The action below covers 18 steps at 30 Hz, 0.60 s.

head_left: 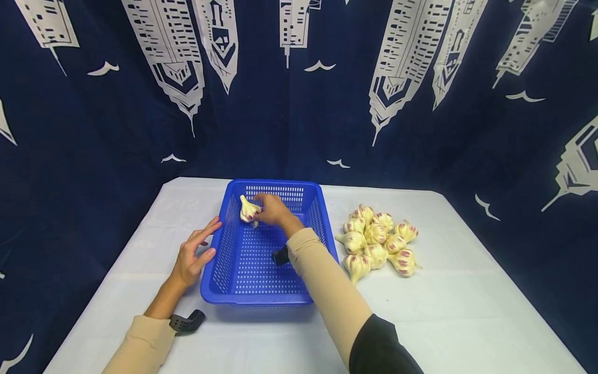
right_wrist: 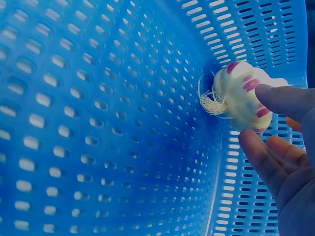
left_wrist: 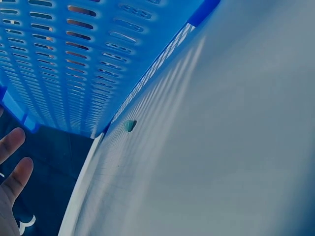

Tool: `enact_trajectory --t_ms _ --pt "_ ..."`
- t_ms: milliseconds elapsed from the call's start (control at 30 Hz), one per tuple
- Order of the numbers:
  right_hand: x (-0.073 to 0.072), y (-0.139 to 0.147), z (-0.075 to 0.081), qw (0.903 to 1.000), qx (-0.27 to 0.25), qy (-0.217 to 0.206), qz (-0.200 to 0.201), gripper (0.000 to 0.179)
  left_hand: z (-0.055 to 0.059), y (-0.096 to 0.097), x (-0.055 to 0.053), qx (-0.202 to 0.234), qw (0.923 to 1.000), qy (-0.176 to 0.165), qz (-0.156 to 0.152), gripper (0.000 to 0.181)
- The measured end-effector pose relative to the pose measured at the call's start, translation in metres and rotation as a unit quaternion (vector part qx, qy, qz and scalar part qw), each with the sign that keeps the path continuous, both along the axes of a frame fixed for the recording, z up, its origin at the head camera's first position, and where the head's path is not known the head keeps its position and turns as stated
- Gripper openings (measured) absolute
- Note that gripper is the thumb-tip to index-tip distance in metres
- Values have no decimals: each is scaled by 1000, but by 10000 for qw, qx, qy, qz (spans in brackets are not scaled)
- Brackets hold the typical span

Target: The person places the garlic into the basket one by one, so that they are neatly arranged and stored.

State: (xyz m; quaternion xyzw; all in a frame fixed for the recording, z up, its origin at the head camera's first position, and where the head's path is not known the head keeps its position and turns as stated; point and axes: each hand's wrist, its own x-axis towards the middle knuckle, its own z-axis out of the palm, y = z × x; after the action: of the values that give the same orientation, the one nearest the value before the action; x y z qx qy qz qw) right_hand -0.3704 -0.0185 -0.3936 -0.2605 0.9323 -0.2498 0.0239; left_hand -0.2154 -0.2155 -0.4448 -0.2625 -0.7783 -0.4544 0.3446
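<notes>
Inside the blue plastic basket (head_left: pixel 256 299), near its far left corner, my right hand (head_left: pixel 275 212) pinches a garlic bulb (head_left: pixel 249 210) between thumb and fingers. The right wrist view shows the bulb (right_wrist: pixel 242 98) with purple streaks, its roots pointing at the basket's perforated surface and its stem toward the side wall. My left hand (head_left: pixel 190 259) is at the outside of the basket's left wall, fingers spread and fingertips right at the rim. Only part of that hand appears in the left wrist view, at the left edge beside the basket wall (left_wrist: pixel 93 54).
Several garlic bulbs (head_left: pixel 375 253) lie in a pile on the white table (head_left: pixel 467 311), just right of the basket. A small green bit (left_wrist: pixel 129 126) lies on the table by the basket. Dark blue printed cloth (head_left: pixel 289 135) hangs behind and beside the table.
</notes>
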Motion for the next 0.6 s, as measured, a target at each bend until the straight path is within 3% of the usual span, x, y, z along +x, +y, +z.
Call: enact_trajectory --t_ms 200,367,600 --pt "-1 2 12 9997 15 -63 -253 61 -21 -11 -16 9 10000 -31 5 56" --pt "7 1 32 9989 215 -5 -411 68 -22 -15 -17 -30 9998 -102 -182 57" --pt "21 5 57 9977 414 82 -526 71 -25 -16 -17 -190 9994 -243 -171 57"
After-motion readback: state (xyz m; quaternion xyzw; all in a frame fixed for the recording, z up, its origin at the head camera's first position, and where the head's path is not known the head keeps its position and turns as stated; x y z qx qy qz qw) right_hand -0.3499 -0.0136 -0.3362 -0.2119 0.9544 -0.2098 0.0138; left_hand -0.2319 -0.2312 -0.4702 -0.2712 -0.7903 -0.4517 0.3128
